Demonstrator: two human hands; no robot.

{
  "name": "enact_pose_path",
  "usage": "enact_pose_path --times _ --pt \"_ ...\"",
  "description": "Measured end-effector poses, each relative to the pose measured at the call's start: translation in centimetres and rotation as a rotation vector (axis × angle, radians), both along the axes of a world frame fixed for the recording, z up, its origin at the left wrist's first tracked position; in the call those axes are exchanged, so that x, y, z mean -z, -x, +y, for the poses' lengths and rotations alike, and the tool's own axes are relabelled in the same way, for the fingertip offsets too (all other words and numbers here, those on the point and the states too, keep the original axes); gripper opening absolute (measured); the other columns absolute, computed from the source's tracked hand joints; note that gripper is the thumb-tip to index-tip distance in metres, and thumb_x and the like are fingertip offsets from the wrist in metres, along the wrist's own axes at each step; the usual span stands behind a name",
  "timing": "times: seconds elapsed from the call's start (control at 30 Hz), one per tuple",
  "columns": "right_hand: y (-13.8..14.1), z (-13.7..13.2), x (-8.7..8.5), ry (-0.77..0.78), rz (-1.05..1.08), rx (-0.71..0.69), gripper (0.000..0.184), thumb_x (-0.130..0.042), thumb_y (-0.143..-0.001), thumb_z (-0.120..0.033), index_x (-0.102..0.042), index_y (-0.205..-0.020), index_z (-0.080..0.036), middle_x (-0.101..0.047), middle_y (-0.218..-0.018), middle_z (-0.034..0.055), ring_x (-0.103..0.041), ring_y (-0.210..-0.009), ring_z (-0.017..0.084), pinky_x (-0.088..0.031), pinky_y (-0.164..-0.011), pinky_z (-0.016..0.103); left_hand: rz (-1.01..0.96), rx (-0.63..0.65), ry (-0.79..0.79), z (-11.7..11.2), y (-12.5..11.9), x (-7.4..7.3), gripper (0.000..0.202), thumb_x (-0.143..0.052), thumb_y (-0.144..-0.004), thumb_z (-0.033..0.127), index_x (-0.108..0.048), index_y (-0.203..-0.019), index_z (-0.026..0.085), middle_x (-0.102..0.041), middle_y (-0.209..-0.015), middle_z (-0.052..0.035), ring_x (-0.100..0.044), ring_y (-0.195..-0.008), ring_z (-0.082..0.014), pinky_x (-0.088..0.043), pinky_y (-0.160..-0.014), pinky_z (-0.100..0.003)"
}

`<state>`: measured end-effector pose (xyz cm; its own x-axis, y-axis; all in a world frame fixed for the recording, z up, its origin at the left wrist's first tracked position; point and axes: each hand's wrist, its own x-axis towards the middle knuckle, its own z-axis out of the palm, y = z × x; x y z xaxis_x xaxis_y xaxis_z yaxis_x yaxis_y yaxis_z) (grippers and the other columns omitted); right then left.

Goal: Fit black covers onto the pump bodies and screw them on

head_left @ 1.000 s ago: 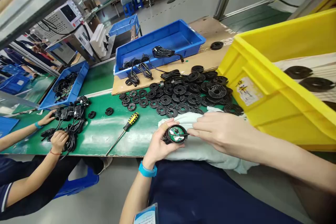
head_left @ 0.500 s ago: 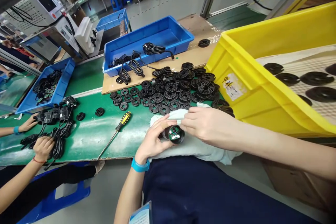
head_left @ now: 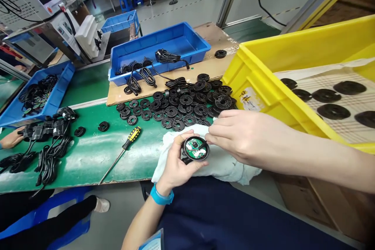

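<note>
Our left hand (head_left: pixel 175 166) had its grip pinching the round black housing (head_left: pixel 195 149) by its rim, over the white cloth (head_left: pixel 222 164) at the bench (head_left: pixel 88 160) edge. Just right, our right hand (head_left: pixel 240 134) pinched at that rim. We judged the housing light, stiff, its bared green board fragile; the yellow bin (head_left: pixel 263 86) crowded our right.

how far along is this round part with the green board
Done: the green board sits inside the round black housing. In hand: the left hand holds the housing over the white cloth while the right hand fingers its edge. Left: its face is uncovered; a pile of black discs and the screwdriver lie untouched.
</note>
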<state>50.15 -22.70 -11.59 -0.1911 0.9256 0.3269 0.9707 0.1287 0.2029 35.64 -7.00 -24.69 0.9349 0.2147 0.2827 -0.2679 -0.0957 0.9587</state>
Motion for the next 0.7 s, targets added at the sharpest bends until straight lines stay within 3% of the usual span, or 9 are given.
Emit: enact_pose_path --times 0.1,0.2,0.47,0.7 --pt "-0.5 -0.1 1.4 0.085 0.05 0.044 0.033 -0.047 -0.093 -0.001 -0.065 -0.073 -0.02 -0.06 -0.065 0.0012 -0.049 -0.06 0.019 -0.035 -0.066 0.036 0.045 -0.062 0.054 -1.2 -0.3 1.8 0.068 -0.084 -0.085 0.05 -0.05 -0.137 0.024 -0.061 -0.14 -0.0131 -0.058 -0.137 -0.0328 -0.046 -0.118 -0.051" --pt "-0.9 -0.3 2.5 0.084 0.075 0.059 0.03 -0.049 -0.095 -0.004 -0.066 -0.076 -0.019 -0.059 -0.065 0.0004 -0.05 -0.06 0.018 -0.034 -0.066 0.035 0.049 -0.053 0.038 -1.5 -0.5 2.7 0.067 -0.083 -0.086 0.047 -0.049 -0.139 0.023 -0.06 -0.137 -0.013 -0.059 -0.134 -0.0325 -0.047 -0.116 -0.051" --pt "-0.9 -1.9 2.5 0.07 0.079 -0.003 0.034 -0.045 -0.1 -0.005 -0.069 -0.08 -0.016 -0.058 -0.066 0.0013 -0.048 -0.06 0.019 -0.037 -0.065 0.035 -0.095 -0.06 -0.192 -1.9 -0.2 2.1 0.063 -0.083 -0.088 0.031 -0.05 -0.141 0.026 -0.064 -0.136 -0.0123 -0.061 -0.133 -0.0302 -0.05 -0.115 -0.05" --pt "-0.6 -2.7 3.0 0.029 0.065 0.016 0.03 -0.047 -0.1 -0.003 -0.07 -0.084 -0.013 -0.056 -0.065 0.0021 -0.049 -0.062 0.019 -0.042 -0.062 0.034 -0.217 -0.204 -0.336 -3.1 -0.4 2.5 0.064 -0.081 -0.085 0.02 -0.05 -0.141 0.024 -0.068 -0.131 -0.0133 -0.066 -0.125 -0.0295 -0.056 -0.108 -0.05"
